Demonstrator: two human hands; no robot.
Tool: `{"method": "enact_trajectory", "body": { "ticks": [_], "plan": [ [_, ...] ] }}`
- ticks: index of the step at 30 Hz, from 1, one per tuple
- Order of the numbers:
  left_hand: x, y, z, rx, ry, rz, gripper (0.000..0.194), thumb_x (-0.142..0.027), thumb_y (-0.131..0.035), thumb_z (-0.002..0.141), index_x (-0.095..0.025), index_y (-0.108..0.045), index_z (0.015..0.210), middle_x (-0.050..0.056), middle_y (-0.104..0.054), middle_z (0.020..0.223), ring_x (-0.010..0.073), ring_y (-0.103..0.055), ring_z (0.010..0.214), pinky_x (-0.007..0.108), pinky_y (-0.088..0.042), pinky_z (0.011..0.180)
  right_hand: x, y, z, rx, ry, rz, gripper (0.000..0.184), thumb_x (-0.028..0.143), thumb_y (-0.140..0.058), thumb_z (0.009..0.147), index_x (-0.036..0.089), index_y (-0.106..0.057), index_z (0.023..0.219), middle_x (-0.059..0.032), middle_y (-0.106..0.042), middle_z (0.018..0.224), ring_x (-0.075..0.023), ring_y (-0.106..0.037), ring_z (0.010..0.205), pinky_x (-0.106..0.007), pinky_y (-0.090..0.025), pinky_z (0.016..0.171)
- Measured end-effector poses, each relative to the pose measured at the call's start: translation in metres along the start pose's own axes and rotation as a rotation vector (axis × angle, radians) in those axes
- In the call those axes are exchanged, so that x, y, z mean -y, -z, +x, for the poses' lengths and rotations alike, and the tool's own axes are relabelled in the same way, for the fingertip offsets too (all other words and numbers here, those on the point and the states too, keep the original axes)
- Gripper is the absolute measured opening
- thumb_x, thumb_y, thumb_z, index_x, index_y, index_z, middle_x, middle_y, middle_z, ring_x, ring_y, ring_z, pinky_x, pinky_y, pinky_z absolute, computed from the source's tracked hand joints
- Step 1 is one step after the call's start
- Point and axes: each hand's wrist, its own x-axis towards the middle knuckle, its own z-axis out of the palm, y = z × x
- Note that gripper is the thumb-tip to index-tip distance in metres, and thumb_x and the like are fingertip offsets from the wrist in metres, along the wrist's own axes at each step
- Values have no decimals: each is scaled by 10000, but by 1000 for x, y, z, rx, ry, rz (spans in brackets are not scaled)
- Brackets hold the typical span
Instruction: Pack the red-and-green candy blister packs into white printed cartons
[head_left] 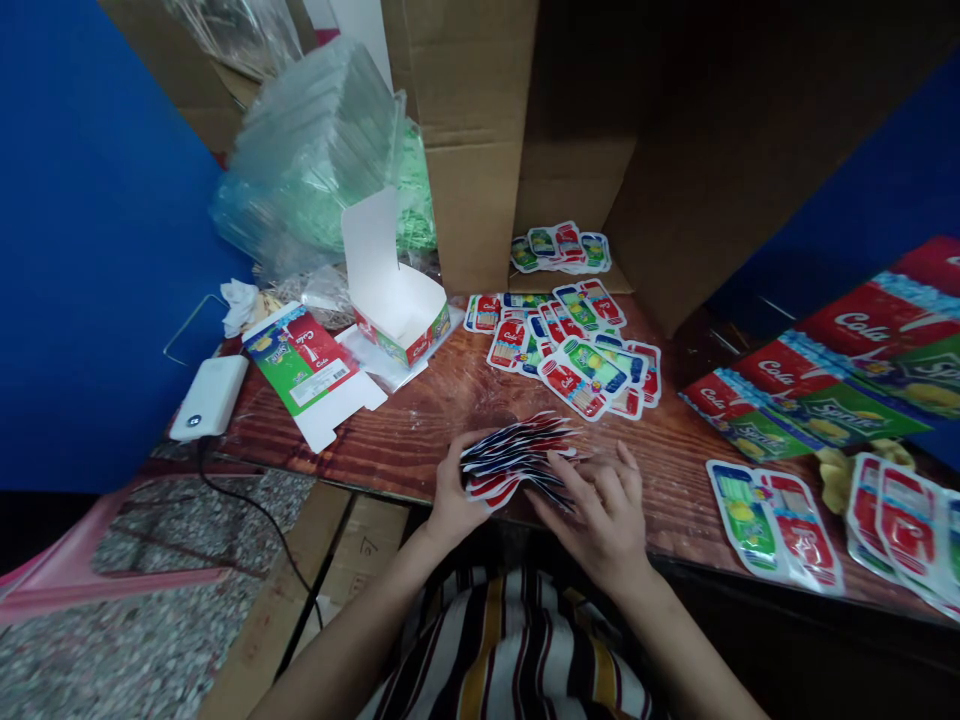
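A thick stack of red, white and dark candy packets (517,460) is held over the table's front edge. My left hand (459,490) is closed around the stack's left end. At the right end, my right hand (600,500) grips the packets, its fingers bent over their edges. Beyond my hands lies a loose pile of cola and lemon packets (581,365) in red and green. To the left stands a small white carton (401,310) with its lid up, and a flattened printed box (307,365) lies beside it.
A white power bank (210,398) with a black cable sits at the left edge. Clear plastic trays (315,150) and a large cardboard box (480,140) stand behind. At right are printed display boxes (832,360) and more packets (776,525).
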Motion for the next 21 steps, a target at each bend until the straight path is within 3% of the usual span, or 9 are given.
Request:
{"method": "enact_trajectory", "body": {
  "ticks": [7, 13, 21],
  "plan": [
    [-2, 0, 1, -4, -19, 12, 536, -248, -762, 665, -166, -532, 1143, 96, -685, 1069, 203, -675, 956, 337, -548, 865, -2, -2, -4, -40, 18, -6, 634, 194, -774, 727, 278, -527, 1305, -15, -552, 865, -176, -544, 838, -552, -399, 1024],
    [-2, 1, 1, 4, -9, 18, 535, -288, -767, 661, -170, -539, 1130, 99, -678, 1085, 209, -667, 980, 343, -543, 887, 3, 1, -1, -84, 3, -71, 501, 223, -802, 690, 271, -616, 1152, -84, -530, 1115, -250, -527, 1024, -556, -415, 1010],
    [-1, 2, -1, 16, 10, 10, 554, -289, -770, 666, -174, -533, 1154, 103, -667, 1116, 216, -657, 1015, 350, -534, 909, 0, -2, -1, -48, 66, -55, 468, 212, -771, 729, 249, -596, 1161, -59, -666, 1135, -260, -531, 1036, -586, -367, 1036]
  ]
}}
